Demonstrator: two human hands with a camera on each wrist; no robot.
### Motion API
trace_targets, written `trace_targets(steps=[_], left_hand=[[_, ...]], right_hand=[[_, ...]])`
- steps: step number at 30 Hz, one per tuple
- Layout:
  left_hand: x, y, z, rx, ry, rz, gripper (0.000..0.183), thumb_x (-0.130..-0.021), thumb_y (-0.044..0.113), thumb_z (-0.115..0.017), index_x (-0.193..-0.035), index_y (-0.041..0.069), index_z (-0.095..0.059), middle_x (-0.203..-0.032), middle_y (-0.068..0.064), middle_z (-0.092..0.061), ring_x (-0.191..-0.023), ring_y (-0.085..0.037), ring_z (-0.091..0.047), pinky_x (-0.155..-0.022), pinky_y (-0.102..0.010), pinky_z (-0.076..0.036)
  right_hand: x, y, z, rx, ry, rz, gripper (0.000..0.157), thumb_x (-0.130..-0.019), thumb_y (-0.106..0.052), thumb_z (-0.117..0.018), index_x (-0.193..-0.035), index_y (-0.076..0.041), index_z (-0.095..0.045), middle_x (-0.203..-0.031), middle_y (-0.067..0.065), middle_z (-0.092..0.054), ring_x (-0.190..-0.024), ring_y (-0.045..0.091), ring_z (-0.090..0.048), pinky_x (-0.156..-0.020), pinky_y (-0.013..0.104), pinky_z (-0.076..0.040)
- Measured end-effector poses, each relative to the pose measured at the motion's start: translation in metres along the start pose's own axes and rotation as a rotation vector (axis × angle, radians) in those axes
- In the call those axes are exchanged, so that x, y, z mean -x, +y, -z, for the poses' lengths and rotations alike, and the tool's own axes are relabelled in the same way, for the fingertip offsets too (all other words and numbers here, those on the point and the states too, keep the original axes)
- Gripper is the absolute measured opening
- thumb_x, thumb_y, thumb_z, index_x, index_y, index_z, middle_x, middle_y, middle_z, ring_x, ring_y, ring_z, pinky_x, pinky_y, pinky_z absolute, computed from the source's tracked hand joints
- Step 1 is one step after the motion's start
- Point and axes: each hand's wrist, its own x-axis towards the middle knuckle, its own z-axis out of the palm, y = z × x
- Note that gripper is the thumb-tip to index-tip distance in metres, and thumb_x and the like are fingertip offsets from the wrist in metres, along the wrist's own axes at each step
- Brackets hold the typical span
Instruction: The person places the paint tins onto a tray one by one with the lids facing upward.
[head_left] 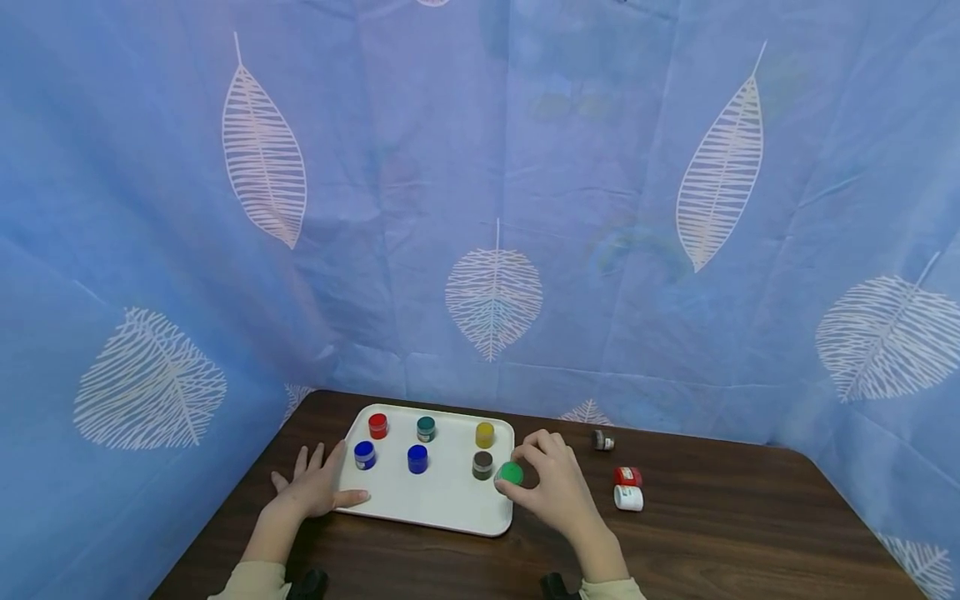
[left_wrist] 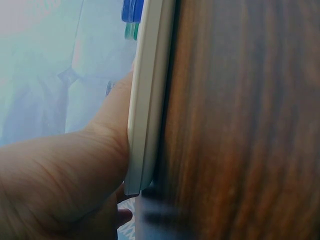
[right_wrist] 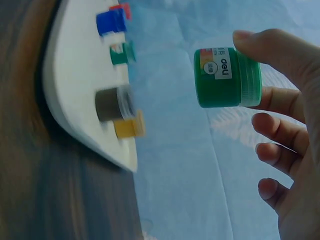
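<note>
Between the thumb and index finger of my right hand [head_left: 553,485] is a small green paint jar [right_wrist: 219,80], its labelled side showing in the right wrist view. In the head view it is over the right edge of a white tray [head_left: 427,502], beside a dark brown jar [head_left: 482,465]. My left hand [head_left: 306,488] rests at the tray's left end, fingers spread and thumb lying over the near rim. Also standing on the tray are a red jar [head_left: 378,426], a teal jar [head_left: 426,428], a yellow jar [head_left: 484,434], a left blue jar [head_left: 364,455] and a middle blue jar [head_left: 417,458].
To the right of the tray, on the dark wooden table [head_left: 720,517], a dark jar [head_left: 602,440], a red jar [head_left: 628,476] and a white jar [head_left: 628,498] lie on their sides. A blue curtain [head_left: 585,317] with white leaf prints hangs behind the table.
</note>
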Motion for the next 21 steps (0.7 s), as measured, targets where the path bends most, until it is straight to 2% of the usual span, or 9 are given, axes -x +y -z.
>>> trace_targets(steps=[12,21], left_hand=[[0.000,0.001,0.000,-0.004,-0.003,-0.010,0.122,-0.067,0.076,-0.068,-0.155,0.008,-0.020,-0.155,-0.038,-0.013,-0.142,-0.060,0.001,-0.098,-0.086,0.002],[0.003,0.000,0.001,0.030,-0.005,-0.019,0.121,-0.068,0.074,-0.069,-0.156,0.008,-0.019,-0.156,-0.037,-0.012,-0.143,-0.060,0.003,-0.096,-0.087,0.004]], right_hand=[[-0.008,-0.033,-0.038,0.036,-0.017,0.040,0.027,-0.073,-0.045,-0.083,-0.084,-0.026,-0.067,-0.094,-0.010,-0.052,-0.088,0.007,-0.045,-0.072,0.027,-0.038],[-0.017,-0.056,-0.066,0.063,-0.144,0.072,0.028,-0.077,-0.047,-0.079,-0.088,-0.023,-0.069,-0.095,-0.008,-0.051,-0.090,0.010,-0.044,-0.073,0.025,-0.039]])
